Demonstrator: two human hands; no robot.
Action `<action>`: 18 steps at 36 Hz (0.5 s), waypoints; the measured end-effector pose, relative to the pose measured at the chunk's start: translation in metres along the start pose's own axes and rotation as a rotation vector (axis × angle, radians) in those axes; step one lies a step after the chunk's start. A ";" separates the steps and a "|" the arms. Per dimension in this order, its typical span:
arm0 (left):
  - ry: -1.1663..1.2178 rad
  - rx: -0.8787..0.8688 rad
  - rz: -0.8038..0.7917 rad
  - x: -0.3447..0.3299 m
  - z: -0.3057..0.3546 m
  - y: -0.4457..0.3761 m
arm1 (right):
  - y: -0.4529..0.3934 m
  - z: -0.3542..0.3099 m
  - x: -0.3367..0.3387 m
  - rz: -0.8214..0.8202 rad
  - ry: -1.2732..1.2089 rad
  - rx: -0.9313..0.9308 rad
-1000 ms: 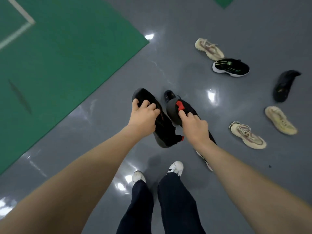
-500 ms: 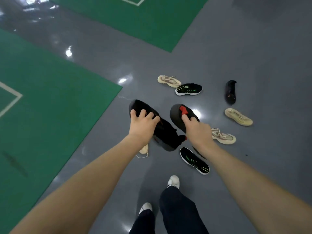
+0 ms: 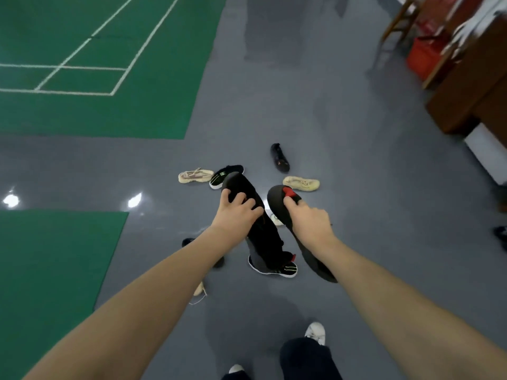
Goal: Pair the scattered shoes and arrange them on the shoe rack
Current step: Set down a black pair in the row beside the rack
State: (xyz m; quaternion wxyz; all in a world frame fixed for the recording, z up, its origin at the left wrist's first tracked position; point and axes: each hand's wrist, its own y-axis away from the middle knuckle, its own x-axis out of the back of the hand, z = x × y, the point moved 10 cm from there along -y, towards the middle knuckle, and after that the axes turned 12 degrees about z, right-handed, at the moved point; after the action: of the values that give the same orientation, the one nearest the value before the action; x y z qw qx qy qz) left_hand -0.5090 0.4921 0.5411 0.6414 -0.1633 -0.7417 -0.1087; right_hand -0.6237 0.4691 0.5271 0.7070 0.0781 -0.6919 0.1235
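My left fingers (image 3: 241,201) curled round one black sneaker (image 3: 263,237), right fingers (image 3: 295,202) gripping its mate (image 3: 277,200), beige shoes (image 3: 301,183) on the floor at 12 o'clock.

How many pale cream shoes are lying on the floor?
4: one far left of the cluster, one far right, one peeking out between the held black shoes, one under the left forearm. The arms may hide more.
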 end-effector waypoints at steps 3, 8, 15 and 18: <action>-0.042 -0.112 0.035 0.013 0.042 -0.038 | 0.003 0.054 0.008 0.022 -0.037 -0.081; -0.075 -0.251 0.062 0.034 0.120 -0.113 | 0.007 0.162 0.020 0.051 -0.073 -0.211; -0.112 -0.384 0.113 0.049 0.246 -0.219 | 0.011 0.321 0.022 0.052 -0.095 -0.344; -0.087 -0.420 0.113 0.058 0.304 -0.262 | 0.017 0.385 0.024 0.058 -0.095 -0.367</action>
State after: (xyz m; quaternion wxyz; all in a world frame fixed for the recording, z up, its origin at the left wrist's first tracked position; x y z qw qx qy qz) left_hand -0.8948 0.3695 0.5642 0.5657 -0.3392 -0.7194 -0.2178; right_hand -0.9976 0.3787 0.5613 0.6721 -0.0664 -0.7374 0.0115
